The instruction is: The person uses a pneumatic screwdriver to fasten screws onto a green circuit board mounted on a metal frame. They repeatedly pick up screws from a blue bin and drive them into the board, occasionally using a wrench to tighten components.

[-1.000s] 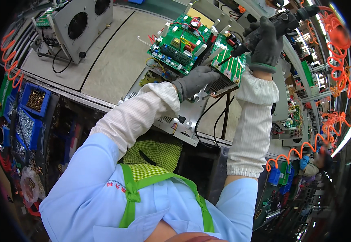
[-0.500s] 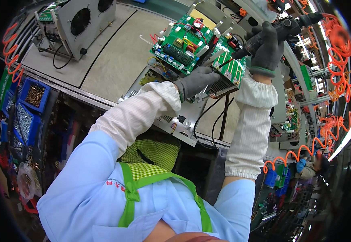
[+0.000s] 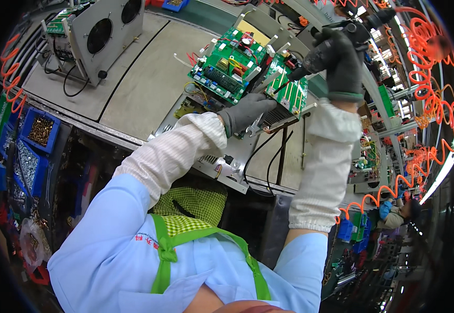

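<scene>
- Left hand (image 3: 248, 112): gloved in grey, with a white sleeve cover on the forearm. It lies palm-down on the near edge of the metal chassis (image 3: 221, 156) and is closed over that edge, just below the small green circuit board (image 3: 288, 88).
- Right hand (image 3: 342, 62): gloved in dark grey, raised to the far right of the left hand. It is closed around the black electric screwdriver (image 3: 331, 47).
- Key relation: the screwdriver's long axis slants from the right hand down and to the left. Its bit points at the small green circuit board, which lies just left of and below the right hand. The right hand is the nearer one to the upper face of the board; the left hand steadies the assembly from the near side.
- Large green circuit board (image 3: 227, 68): mounted just left of the small one, on the same chassis.
- Obstructions: black cables (image 3: 268, 151) hang from the near edge of the chassis, beside the left hand.
- Tabletop (image 3: 143, 83): grey, extending to the left. A grey fan unit (image 3: 101, 36) stands at the far left.
- Blue bins of screws (image 3: 33, 141): near left, well apart from both hands.
- Orange coiled hose (image 3: 420, 41): far right, above the screwdriver.
</scene>
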Demonstrator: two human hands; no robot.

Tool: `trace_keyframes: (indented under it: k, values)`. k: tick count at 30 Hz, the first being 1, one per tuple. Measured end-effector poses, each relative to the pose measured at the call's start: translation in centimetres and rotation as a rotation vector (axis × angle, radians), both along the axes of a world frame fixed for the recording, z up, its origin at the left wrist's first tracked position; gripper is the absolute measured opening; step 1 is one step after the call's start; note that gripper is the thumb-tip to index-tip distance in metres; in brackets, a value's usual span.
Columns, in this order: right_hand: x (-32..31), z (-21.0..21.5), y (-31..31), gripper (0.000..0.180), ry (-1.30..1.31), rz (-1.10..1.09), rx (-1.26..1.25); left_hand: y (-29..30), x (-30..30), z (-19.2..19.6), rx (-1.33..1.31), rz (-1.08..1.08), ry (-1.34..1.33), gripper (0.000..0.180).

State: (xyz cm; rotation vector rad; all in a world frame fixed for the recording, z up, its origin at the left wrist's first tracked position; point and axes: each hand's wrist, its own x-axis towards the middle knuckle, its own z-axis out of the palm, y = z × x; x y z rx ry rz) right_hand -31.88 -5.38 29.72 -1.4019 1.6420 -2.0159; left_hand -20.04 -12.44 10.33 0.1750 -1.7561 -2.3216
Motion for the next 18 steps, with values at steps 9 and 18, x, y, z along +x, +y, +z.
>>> trace_keyframes:
  k: [9,18]
  values:
    - [-1.6,2.2,2.3,0.038,-0.230,0.305,-0.026,-0.6,-0.8,-2.3,-0.575,0.064,0.342,0.022]
    - [-0.9,1.8,3.2,0.040,-0.424,0.626,-0.103,-0.1,0.2,-0.7,-0.044,-0.008,0.163,0.026]
